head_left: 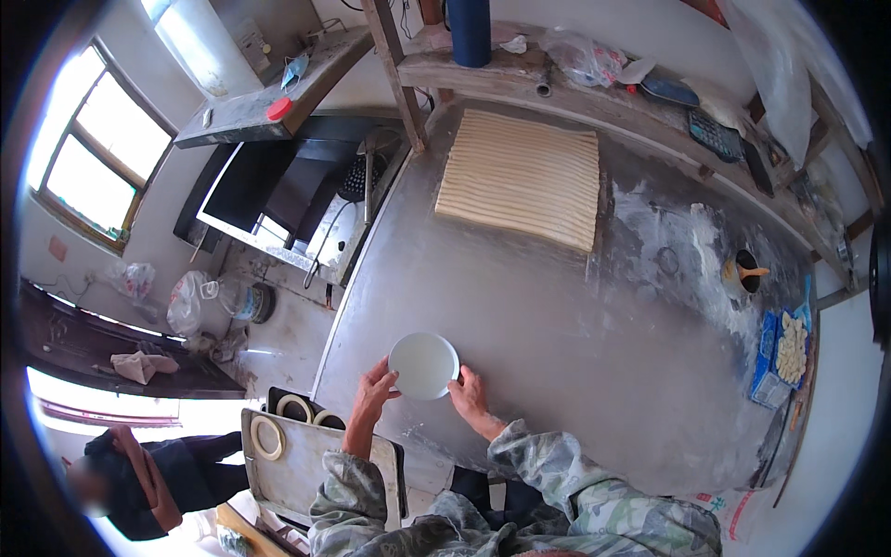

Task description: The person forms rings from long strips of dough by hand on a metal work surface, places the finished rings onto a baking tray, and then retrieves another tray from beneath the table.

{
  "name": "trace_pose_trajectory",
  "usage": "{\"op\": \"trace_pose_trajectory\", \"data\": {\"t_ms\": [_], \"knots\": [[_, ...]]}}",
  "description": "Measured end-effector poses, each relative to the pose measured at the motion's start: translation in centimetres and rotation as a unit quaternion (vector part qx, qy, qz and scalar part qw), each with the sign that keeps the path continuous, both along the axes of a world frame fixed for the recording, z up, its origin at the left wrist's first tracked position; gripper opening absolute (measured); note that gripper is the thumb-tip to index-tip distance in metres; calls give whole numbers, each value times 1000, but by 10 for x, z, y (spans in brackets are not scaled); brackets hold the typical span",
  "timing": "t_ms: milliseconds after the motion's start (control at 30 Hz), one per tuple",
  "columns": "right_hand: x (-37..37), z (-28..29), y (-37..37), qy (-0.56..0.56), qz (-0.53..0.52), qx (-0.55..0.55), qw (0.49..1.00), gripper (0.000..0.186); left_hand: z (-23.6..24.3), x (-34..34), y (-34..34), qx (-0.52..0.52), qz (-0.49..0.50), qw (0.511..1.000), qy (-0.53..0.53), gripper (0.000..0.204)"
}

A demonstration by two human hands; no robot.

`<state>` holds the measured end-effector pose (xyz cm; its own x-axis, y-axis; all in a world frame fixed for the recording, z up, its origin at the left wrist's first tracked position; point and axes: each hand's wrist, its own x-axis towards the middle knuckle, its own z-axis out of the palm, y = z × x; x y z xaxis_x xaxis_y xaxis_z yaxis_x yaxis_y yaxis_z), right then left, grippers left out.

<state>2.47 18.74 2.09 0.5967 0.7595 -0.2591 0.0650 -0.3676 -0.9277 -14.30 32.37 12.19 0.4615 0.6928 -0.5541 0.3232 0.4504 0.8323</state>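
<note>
- Holding a round white bowl point(424, 365) between both hands, above or on the near left part of the grey table point(557, 343); judging the step in hand as steadying or placing the bowl.
- Pinching the bowl's left rim with the left hand point(373, 397), laying the thumb over the edge and curling the fingers along the outer wall.
- Gripping the right side with the right hand point(471, 397), pressing thumb-side against the rim; being unable to tell the reach of the fingers underneath.
- Facing the bowl's mouth upward, tilting little if at all.
- Being unable to tell contact with the tabletop from a slight lift, or a pale filling from a bare pale inside.
- Noting a ridged sheet of dough-like strips point(520, 176) lying at far centre, well apart from both hands.
- Noting white powder point(703, 237) smearing the far right, then a dark pot point(745, 258) and, nearer, a blue packet point(769, 385) beside pale pieces point(792, 348).
- Seeing a metal tray point(316, 464) standing at near left, near the left forearm.
- Judging the next move as calling for an even two-sided grip and a level rim; possibly risking a spill by tipping, if holding any liquid.
</note>
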Motion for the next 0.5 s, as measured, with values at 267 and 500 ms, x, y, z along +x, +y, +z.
{"op": "trace_pose_trajectory", "data": {"t_ms": [267, 500], "knots": [[20, 49, 6, 18, 1, 24, 1000, 32, -31, 3, 79, 169, 7, 983, 78, 53], [154, 49, -3, -194, -42, -1, 980, 39, 26, 200, 197, 509, -149, 846, 56, 42]]}}
